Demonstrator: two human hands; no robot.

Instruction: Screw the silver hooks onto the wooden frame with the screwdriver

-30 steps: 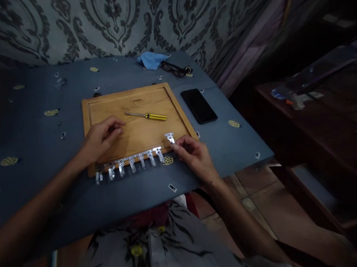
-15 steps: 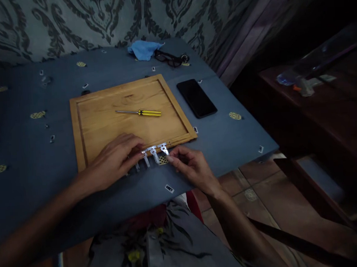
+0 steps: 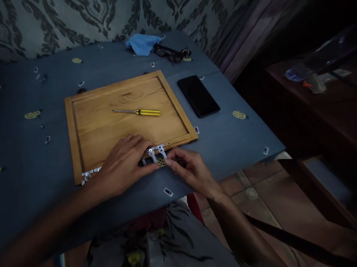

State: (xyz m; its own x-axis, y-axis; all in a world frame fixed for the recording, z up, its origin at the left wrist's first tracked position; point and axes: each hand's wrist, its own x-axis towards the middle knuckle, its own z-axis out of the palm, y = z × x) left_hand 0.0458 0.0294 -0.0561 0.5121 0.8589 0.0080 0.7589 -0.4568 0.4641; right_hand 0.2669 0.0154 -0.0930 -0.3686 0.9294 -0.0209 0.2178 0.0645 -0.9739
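Note:
A framed wooden panel (image 3: pixel 121 128) lies on the cloth-covered table, with a yellow-handled screwdriver (image 3: pixel 147 112) on top. Several small silver metal brackets line its near edge, their narrow arms sticking out toward me. My right hand (image 3: pixel 188 167) pinches the arm of the rightmost metal bracket (image 3: pixel 161 150) between thumb and fingers. Over the near edge, my left hand (image 3: pixel 129 164) rests with thumb and fingertips apart, close beside the neighbouring bracket (image 3: pixel 151 153). It covers the middle of the row; another bracket (image 3: pixel 87 176) shows at the left corner.
A black phone (image 3: pixel 198 95) lies right of the panel. Behind it are dark glasses (image 3: pixel 171 54) and a blue cloth (image 3: pixel 143 44). The table's right edge drops to a tiled floor (image 3: pixel 268 192). A dark red surface with a clear bottle (image 3: pixel 295 73) stands farther right.
My left hand has slid right along the near edge, uncovering brackets at the left corner. My right hand stays at the rightmost bracket. The view has shifted slightly.

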